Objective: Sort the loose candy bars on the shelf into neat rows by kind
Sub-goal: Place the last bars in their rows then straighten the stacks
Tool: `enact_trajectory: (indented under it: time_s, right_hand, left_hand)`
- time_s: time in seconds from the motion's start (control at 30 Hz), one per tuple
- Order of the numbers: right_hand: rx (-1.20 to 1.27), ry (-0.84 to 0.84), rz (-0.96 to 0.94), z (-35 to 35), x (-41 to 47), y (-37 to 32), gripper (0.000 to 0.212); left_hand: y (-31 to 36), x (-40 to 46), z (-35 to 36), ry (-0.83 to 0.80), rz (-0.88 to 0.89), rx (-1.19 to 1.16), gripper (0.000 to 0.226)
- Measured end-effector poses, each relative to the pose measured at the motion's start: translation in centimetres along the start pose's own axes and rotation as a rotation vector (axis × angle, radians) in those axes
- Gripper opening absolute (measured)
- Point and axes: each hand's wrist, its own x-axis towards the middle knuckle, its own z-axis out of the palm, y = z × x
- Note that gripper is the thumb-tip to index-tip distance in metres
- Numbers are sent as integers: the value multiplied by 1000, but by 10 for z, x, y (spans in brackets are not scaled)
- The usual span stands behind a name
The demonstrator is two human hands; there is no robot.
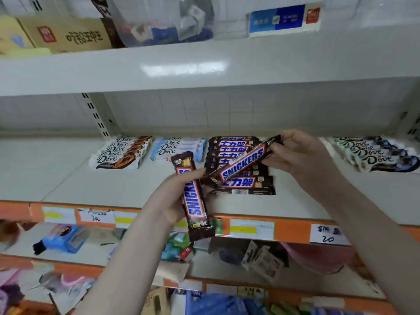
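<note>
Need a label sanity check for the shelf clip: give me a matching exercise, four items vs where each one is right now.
Items:
1. Upright Snickers bar
2. Slanted Snickers bar
3. Orange Dove row
4. Snickers row

Places:
A. Far left of the shelf
B. Held in the left hand
C. On the shelf, under the slanted bar
D. Pinched at its end by the right hand

Pairs: 1-B, 2-D, 3-A, 4-C

- Four rows of bars lay on the shelf [68,178]: Dove rows [120,153] [179,148] at left, the Snickers row [241,176] right of them, another Dove row [375,153] far right.
- Two Snickers bars [195,196] [245,160] were held in front of and over the Snickers row.
</note>
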Motion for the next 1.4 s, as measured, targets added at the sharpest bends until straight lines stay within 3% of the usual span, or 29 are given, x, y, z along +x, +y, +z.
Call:
enact_trajectory:
  time_s: [0.13,0.27,0.37,0.5,0.7,0.8,0.9,1.17,1.4]
  right_hand:
    - [122,-98,-66,38,-2,18,43]
    - [152,-104,-39,62,-4,30,48]
    - [142,-47,57,69,-7,35,54]
    - [149,-15,108,73,-10,34,39]
    - [-354,163,29,79,-13,35,39]
    - [-698,124,-29,76,-13,32,37]
    - [-963,23,-74,67,-21,31,45]
    - [-1176,-42,-77,41,-32,37,48]
    - [-1212,-24,-120,29,-33,45,45]
  left_hand:
    - [10,-4,-29,-33,-43,1,39]
    - [16,0,-55,0,41,-11,15]
    - [21,5,-71,17,104,7,16]
    - [23,11,-77,8,178,38,28]
    - [24,18,-74,-46,159,76,42]
    - [23,23,-69,-62,144,111,44]
    - [19,30,-63,-95,128,187,28]
    - [16,43,-39,-185,44,536,33]
    - [16,46,-34,-197,-11,535,30]
